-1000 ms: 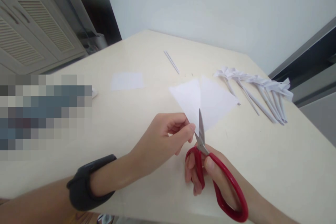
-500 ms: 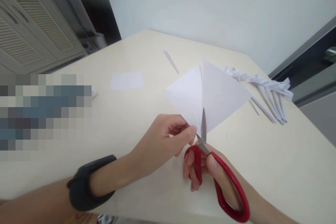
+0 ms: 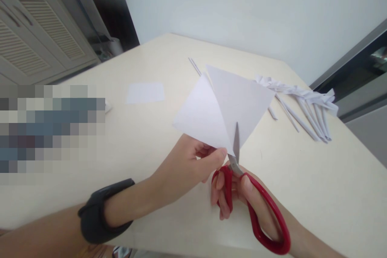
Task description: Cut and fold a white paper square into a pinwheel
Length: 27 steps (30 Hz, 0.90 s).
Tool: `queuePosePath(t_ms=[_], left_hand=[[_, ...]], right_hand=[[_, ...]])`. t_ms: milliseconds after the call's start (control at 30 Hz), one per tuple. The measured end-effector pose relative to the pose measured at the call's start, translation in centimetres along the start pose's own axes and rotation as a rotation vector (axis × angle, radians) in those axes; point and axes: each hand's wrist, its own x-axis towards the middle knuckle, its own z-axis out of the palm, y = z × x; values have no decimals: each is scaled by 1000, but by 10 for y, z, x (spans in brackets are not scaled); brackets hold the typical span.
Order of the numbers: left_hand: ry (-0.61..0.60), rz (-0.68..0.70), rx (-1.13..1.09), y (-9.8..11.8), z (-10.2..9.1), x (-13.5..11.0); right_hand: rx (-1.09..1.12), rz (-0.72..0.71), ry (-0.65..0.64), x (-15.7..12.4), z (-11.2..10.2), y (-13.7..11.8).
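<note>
My left hand (image 3: pixel 187 165) pinches the near corner of a white paper sheet (image 3: pixel 229 105) that is held up off the cream table (image 3: pixel 151 137). The sheet is split into two triangular flaps. My right hand (image 3: pixel 238 197) grips red-handled scissors (image 3: pixel 256 209), fingers through the loops. Their blades (image 3: pixel 236 145) stand nearly closed in the slit between the flaps, right beside my left fingertips. A black band sits on my left wrist (image 3: pixel 102 209).
A row of several rolled white paper sticks with ruffled tops (image 3: pixel 302 105) lies at the right of the table. A small white paper rectangle (image 3: pixel 145 92) lies at centre left, a thin paper stick (image 3: pixel 195 66) further back. Louvred cabinets (image 3: pixel 36 32) stand at left.
The paper has risen and swung left while my left hand kept its pinch. The scissors have cut further into the sheet, and the two flaps look larger.
</note>
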Motion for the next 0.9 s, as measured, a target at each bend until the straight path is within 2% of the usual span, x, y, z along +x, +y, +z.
queuePosePath(t_ms=[533,767,900], left_hand=[[5,-62,61,2,-5,3],[2,-72,50,2,-5,3],[-1,-80,37,2,-5,3]], right_hand=[[12,-1,-9,-1,-1,0],[52,-23,-4,0,3,24],[62,-42,-10,-1,4,28]])
